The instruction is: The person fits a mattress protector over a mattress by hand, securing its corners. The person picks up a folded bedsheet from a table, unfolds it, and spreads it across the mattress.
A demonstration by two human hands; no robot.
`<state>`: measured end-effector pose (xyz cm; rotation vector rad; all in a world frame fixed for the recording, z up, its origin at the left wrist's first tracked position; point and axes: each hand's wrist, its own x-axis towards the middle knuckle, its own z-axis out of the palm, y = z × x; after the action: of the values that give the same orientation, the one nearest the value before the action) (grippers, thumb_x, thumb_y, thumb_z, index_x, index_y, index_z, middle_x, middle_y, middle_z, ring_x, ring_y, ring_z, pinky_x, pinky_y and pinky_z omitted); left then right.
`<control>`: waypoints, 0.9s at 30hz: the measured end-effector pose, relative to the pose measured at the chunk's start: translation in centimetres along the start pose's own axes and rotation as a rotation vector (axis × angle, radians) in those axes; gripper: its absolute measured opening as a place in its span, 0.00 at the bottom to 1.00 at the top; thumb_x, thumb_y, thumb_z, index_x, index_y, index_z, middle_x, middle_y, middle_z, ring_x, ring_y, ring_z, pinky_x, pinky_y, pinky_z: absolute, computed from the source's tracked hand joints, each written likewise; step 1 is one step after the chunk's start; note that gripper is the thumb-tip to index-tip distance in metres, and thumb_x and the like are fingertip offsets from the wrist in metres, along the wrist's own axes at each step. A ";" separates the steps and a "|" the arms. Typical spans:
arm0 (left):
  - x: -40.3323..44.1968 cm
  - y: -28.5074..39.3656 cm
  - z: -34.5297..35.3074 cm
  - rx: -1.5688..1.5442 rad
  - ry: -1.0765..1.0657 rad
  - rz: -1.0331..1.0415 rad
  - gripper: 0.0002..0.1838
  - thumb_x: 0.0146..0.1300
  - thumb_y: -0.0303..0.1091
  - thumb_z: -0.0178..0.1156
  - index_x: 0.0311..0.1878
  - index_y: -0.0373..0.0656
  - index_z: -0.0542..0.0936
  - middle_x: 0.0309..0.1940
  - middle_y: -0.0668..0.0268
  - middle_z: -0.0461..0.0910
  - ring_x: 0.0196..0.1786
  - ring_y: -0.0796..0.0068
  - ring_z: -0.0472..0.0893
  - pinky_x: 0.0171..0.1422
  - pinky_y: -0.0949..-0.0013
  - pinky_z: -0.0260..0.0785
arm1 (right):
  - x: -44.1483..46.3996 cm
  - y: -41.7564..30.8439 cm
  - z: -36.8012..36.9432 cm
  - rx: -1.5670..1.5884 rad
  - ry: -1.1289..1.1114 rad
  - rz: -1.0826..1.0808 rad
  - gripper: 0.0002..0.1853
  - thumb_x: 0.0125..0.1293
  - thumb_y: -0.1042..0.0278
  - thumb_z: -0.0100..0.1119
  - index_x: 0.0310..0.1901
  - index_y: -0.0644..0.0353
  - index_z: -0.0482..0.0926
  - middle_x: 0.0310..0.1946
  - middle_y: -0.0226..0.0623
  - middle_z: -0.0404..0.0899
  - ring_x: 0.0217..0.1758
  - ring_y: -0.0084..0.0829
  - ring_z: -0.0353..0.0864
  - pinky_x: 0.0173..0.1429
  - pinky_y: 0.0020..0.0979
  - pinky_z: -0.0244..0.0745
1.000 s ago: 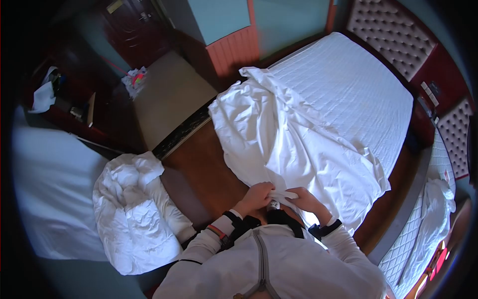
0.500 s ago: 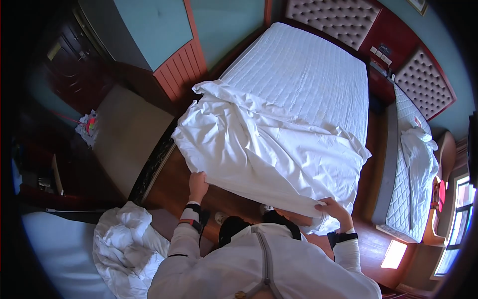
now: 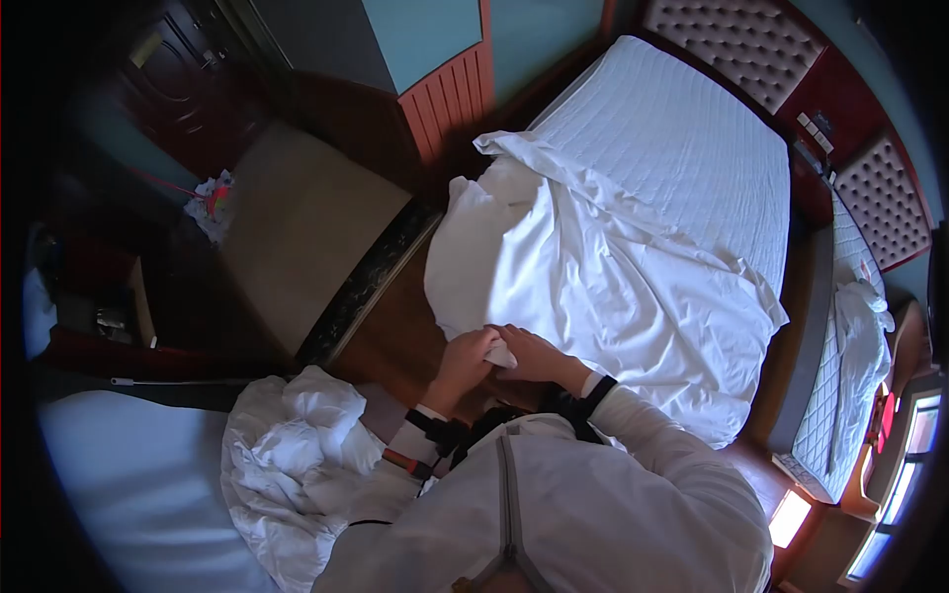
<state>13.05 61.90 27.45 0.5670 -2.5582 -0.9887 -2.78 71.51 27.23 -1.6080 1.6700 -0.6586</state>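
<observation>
A white sheet (image 3: 618, 287) lies rumpled across the near half of the bed, its far edge bunched over a bare quilted mattress (image 3: 682, 128). At the sheet's near left corner, my left hand (image 3: 465, 366) is closed on a gathered bit of the fabric. Close beside it, my right hand (image 3: 537, 357) pinches the same corner, and a small white tip pokes out between the two. The fingertips are partly hidden by the cloth and by each other.
A crumpled white duvet (image 3: 297, 445) lies at lower left by a pale surface (image 3: 129, 474). On the right stands a second bed (image 3: 830, 376) with white bedding. A dark-edged tan carpet (image 3: 306, 217) leads toward a dark door (image 3: 173, 89).
My right hand has left the sheet's right side and come across to meet my left hand at the left corner. My view has turned, shifting the bed rightward.
</observation>
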 end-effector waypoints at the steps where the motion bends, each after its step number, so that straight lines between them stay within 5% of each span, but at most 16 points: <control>1: 0.5 0.0 -0.3 -0.016 0.050 -0.011 0.14 0.50 0.25 0.58 0.42 0.42 0.73 0.36 0.56 0.78 0.41 0.52 0.78 0.44 0.57 0.70 | 2.2 -0.6 0.3 0.057 0.028 0.087 0.33 0.50 0.63 0.65 0.60 0.59 0.66 0.45 0.52 0.76 0.52 0.49 0.75 0.55 0.42 0.70; 4: 1.6 -0.9 -1.4 -0.069 0.098 -0.089 0.14 0.52 0.27 0.61 0.43 0.42 0.74 0.39 0.57 0.77 0.42 0.53 0.78 0.45 0.59 0.71 | 5.0 1.1 -1.2 -0.038 0.071 0.005 0.09 0.53 0.68 0.57 0.37 0.58 0.80 0.32 0.47 0.81 0.42 0.49 0.79 0.47 0.44 0.72; 7: 3.1 -3.5 -0.6 -0.042 0.102 -0.043 0.15 0.51 0.27 0.62 0.44 0.42 0.74 0.40 0.56 0.75 0.44 0.54 0.77 0.47 0.60 0.70 | 5.0 0.6 -4.3 0.026 0.085 0.032 0.11 0.52 0.71 0.58 0.39 0.60 0.80 0.35 0.47 0.81 0.41 0.49 0.79 0.47 0.42 0.73; 14: 9.5 -18.4 2.5 0.082 0.148 -0.017 0.13 0.47 0.20 0.54 0.39 0.41 0.76 0.43 0.56 0.74 0.46 0.49 0.74 0.54 0.56 0.66 | 4.3 2.9 -11.8 0.562 0.109 0.094 0.15 0.52 0.76 0.56 0.44 0.66 0.78 0.38 0.39 0.81 0.42 0.29 0.78 0.51 0.29 0.71; 17: 12.8 -22.6 -0.8 0.012 -0.003 -0.116 0.13 0.49 0.20 0.53 0.40 0.40 0.76 0.43 0.52 0.75 0.48 0.45 0.73 0.54 0.55 0.66 | 4.4 3.8 -15.4 0.704 0.126 0.197 0.16 0.51 0.79 0.57 0.44 0.68 0.77 0.38 0.33 0.79 0.42 0.21 0.74 0.49 0.26 0.70; 18: 13.7 -22.0 -2.8 0.046 -0.074 -0.341 0.12 0.50 0.21 0.52 0.39 0.39 0.76 0.43 0.50 0.76 0.50 0.45 0.72 0.55 0.55 0.66 | 4.9 5.2 -15.5 0.637 0.194 0.228 0.16 0.52 0.78 0.55 0.45 0.66 0.77 0.38 0.37 0.81 0.42 0.27 0.78 0.50 0.28 0.71; 22: 15.2 -28.1 -9.0 -0.081 -0.113 -0.366 0.12 0.51 0.25 0.56 0.41 0.37 0.76 0.33 0.49 0.80 0.38 0.48 0.79 0.43 0.60 0.71 | 7.5 10.5 -14.7 0.035 0.218 0.489 0.17 0.54 0.71 0.57 0.47 0.59 0.78 0.42 0.45 0.80 0.48 0.45 0.78 0.52 0.38 0.71; 25: 16.5 -26.5 -16.1 -0.065 -0.253 -0.409 0.14 0.50 0.30 0.62 0.41 0.36 0.77 0.32 0.50 0.80 0.36 0.52 0.81 0.41 0.64 0.71 | 11.9 12.4 -12.3 -0.191 -0.079 0.494 0.17 0.54 0.66 0.59 0.46 0.59 0.78 0.41 0.45 0.81 0.48 0.45 0.78 0.53 0.41 0.71; 27: 17.3 -23.3 -19.9 -0.077 -0.398 -0.495 0.17 0.49 0.33 0.66 0.41 0.36 0.77 0.33 0.51 0.81 0.37 0.55 0.81 0.42 0.66 0.71 | 16.3 10.7 -11.1 -0.213 -0.259 0.485 0.29 0.50 0.57 0.66 0.54 0.59 0.72 0.49 0.47 0.76 0.55 0.46 0.74 0.58 0.41 0.68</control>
<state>12.58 26.75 28.11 1.1155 -2.7594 -1.4845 -17.62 55.10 23.41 -1.2818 1.8776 -0.0286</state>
